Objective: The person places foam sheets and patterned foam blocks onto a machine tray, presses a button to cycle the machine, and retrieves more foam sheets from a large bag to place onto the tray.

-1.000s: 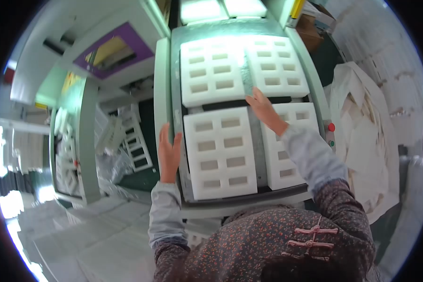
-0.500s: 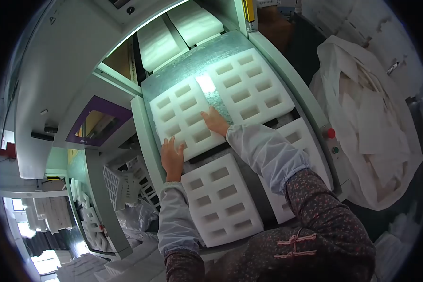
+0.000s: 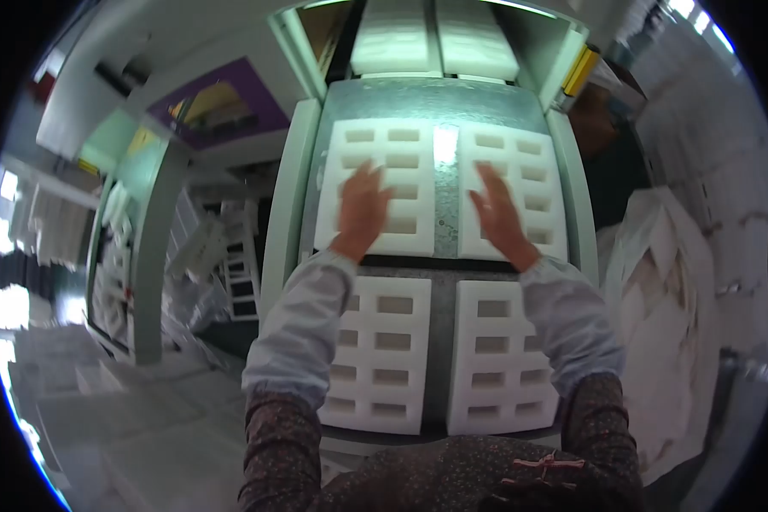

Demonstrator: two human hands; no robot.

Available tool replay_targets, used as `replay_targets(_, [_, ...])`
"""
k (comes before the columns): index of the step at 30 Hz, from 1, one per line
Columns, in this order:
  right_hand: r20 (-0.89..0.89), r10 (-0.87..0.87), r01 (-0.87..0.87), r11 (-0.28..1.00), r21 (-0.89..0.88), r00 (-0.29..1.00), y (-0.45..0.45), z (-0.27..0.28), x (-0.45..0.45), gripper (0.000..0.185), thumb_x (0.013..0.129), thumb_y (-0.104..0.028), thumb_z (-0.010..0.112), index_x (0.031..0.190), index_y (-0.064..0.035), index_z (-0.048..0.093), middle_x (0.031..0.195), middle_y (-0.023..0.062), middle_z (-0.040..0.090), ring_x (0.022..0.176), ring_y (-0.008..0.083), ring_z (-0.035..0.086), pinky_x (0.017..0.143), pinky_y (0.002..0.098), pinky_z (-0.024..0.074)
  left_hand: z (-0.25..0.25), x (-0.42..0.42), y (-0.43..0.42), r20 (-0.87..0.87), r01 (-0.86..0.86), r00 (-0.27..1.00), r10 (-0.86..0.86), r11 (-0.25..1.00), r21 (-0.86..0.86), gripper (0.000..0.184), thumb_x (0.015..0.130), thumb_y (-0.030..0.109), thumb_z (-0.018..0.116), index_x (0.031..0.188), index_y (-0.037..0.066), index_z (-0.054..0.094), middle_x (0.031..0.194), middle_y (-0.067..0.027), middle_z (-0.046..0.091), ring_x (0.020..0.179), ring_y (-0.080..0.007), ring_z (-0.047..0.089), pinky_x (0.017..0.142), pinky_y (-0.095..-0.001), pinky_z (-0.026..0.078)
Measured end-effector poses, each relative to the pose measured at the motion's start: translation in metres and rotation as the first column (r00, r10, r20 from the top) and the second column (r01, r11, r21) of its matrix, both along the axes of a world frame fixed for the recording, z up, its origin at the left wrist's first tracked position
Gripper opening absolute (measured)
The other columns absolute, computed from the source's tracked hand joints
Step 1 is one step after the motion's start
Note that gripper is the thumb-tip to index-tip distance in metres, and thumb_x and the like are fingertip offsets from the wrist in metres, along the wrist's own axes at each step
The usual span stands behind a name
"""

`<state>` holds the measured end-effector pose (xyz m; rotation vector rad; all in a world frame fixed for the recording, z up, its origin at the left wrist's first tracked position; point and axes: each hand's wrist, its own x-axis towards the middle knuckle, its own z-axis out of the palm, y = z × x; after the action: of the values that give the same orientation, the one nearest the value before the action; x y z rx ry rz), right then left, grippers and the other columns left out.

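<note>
Two white foam sheets with rectangular pockets lie side by side on the metal bed: a left upper sheet [image 3: 410, 175] and a right upper sheet [image 3: 533, 188]. Over the left one is my left hand [image 3: 363, 213], slightly blurred, fingers stretched out. My right hand [image 3: 498, 213] is above the other sheet near its inner edge, thumb and fingers apart. Whether either hand touches the foam I cannot tell. Closer to my body lie a left lower sheet [image 3: 392, 367] and a right lower sheet [image 3: 489, 363], each partly covered by my sleeves.
Under the lit machine opening sit two more foam sheets [image 3: 392, 38]. Pale side rails [image 3: 294, 196] flank the metal bed [image 3: 445, 205]. A large white bag [image 3: 661, 324] stands at right. On the left are a purple-framed window [image 3: 222, 107] and stacked foam pieces [image 3: 239, 256].
My view has turned, so the machine now appears straight ahead. My right hand has shifted from the left upper sheet to the right one, and my left hand has moved further over its sheet.
</note>
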<state>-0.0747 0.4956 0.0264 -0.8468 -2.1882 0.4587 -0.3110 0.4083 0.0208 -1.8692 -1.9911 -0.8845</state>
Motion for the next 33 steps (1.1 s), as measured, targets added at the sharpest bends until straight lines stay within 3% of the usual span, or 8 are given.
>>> replay_targets(3, [0.323, -0.113, 0.086, 0.992, 0.098, 0.94, 0.024, -0.014, 0.056, 0.044, 0.086, -0.02, 0.054, 0.128, -0.0105, 0.046, 0.133, 0.0156, 0.041, 0.124, 0.0331, 0.037, 0.1, 0.0399, 0.0314, 0.02, 0.07, 0.043, 0.634, 0.199, 0.773, -0.031, 0.96, -0.195, 0.045, 0.087, 0.026, 0.051, 0.121, -0.004, 0.046, 0.123, -0.0199, 0.05, 0.113, -0.0315, 0.049, 0.095, -0.0376, 0.038])
replay_targets(5, [0.388, -0.112, 0.074, 0.991, 0.112, 0.915, 0.028, -0.028, 0.078, 0.042, 0.086, -0.021, 0.053, 0.127, -0.0117, 0.047, 0.134, 0.0148, 0.041, 0.125, 0.0334, 0.036, 0.099, 0.0402, 0.0312, 0.008, 0.104, 0.074, 0.774, 0.272, 0.633, 0.005, 0.935, -0.229, 0.05, 0.087, 0.03, 0.05, 0.122, -0.005, 0.043, 0.125, -0.0211, 0.048, 0.115, -0.0328, 0.047, 0.096, -0.0384, 0.037])
replay_targets(6, [0.444, -0.121, 0.08, 0.991, 0.111, 0.888, 0.031, -0.032, 0.085, 0.041, 0.087, -0.023, 0.052, 0.126, -0.013, 0.048, 0.134, 0.014, 0.041, 0.126, 0.0337, 0.035, 0.099, 0.0405, 0.031, -0.023, 0.121, 0.095, 0.703, 0.185, 0.706, -0.09, 0.981, -0.06, 0.037, 0.085, 0.016, 0.05, 0.116, -0.003, 0.042, 0.107, -0.0214, 0.053, 0.098, -0.0376, 0.052, 0.084, -0.0424, 0.041])
replay_targets(11, [0.399, -0.111, 0.072, 0.991, 0.111, 0.91, 0.027, -0.044, 0.096, 0.04, 0.088, -0.025, 0.05, 0.126, -0.0146, 0.049, 0.135, 0.0125, 0.041, 0.126, 0.0329, 0.034, 0.099, 0.0406, 0.0298, -0.071, 0.152, 0.133, 0.851, -0.002, 0.513, 0.116, 0.991, -0.134, 0.035, 0.084, 0.012, 0.046, 0.116, -0.002, 0.04, 0.104, -0.0224, 0.053, 0.095, -0.0384, 0.052, 0.084, -0.0428, 0.04])
replay_targets(16, [0.395, -0.139, 0.086, 0.985, 0.15, 0.908, 0.03, -0.054, 0.096, 0.039, 0.089, -0.029, 0.049, 0.126, -0.0149, 0.049, 0.136, 0.0105, 0.04, 0.127, 0.032, 0.034, 0.099, 0.0397, 0.0295, -0.06, 0.139, 0.113, 0.916, 0.211, 0.401, 0.006, 0.972, -0.099, 0.041, 0.083, 0.011, 0.041, 0.122, 0.0, 0.038, 0.11, -0.0218, 0.052, 0.1, -0.0364, 0.052, 0.087, -0.0409, 0.039])
replay_targets(21, [0.39, -0.205, 0.124, 0.967, 0.224, 0.898, 0.024, -0.053, 0.095, 0.041, 0.089, -0.03, 0.048, 0.127, -0.0152, 0.048, 0.136, 0.0085, 0.041, 0.127, 0.0281, 0.035, 0.1, 0.0387, 0.0295, -0.039, 0.14, 0.109, 0.937, 0.247, 0.32, 0.139, 0.943, -0.224, 0.049, 0.085, 0.012, 0.043, 0.13, -0.002, 0.032, 0.123, -0.023, 0.046, 0.114, -0.0344, 0.045, 0.095, -0.0389, 0.035])
replay_targets(29, [0.265, -0.209, 0.165, 0.97, 0.179, 0.941, -0.006, -0.026, 0.118, 0.046, 0.088, -0.024, 0.052, 0.131, -0.0113, 0.042, 0.136, 0.0105, 0.039, 0.127, 0.0285, 0.035, 0.102, 0.0379, 0.0277, 0.047, 0.13, -0.034, 0.715, 0.323, 0.692, -0.1, 0.928, -0.183, 0.056, 0.086, 0.014, 0.051, 0.134, -0.005, 0.028, 0.136, -0.0226, 0.035, 0.126, -0.0335, 0.034, 0.104, -0.0364, 0.028])
replay_targets(33, [0.023, -0.224, 0.224, 0.954, -0.197, 0.974, -0.096, 0.012, 0.182, 0.05, 0.089, -0.017, 0.052, 0.132, 0.0016, 0.035, 0.135, 0.018, 0.038, 0.125, 0.0295, 0.036, 0.102, 0.0356, 0.0295, 0.041, 0.132, -0.169, 0.587, 0.417, 0.797, -0.141, 0.831, -0.367, 0.053, 0.087, 0.013, 0.052, 0.133, -0.004, 0.031, 0.136, -0.0221, 0.035, 0.125, -0.0347, 0.036, 0.103, -0.0373, 0.03])
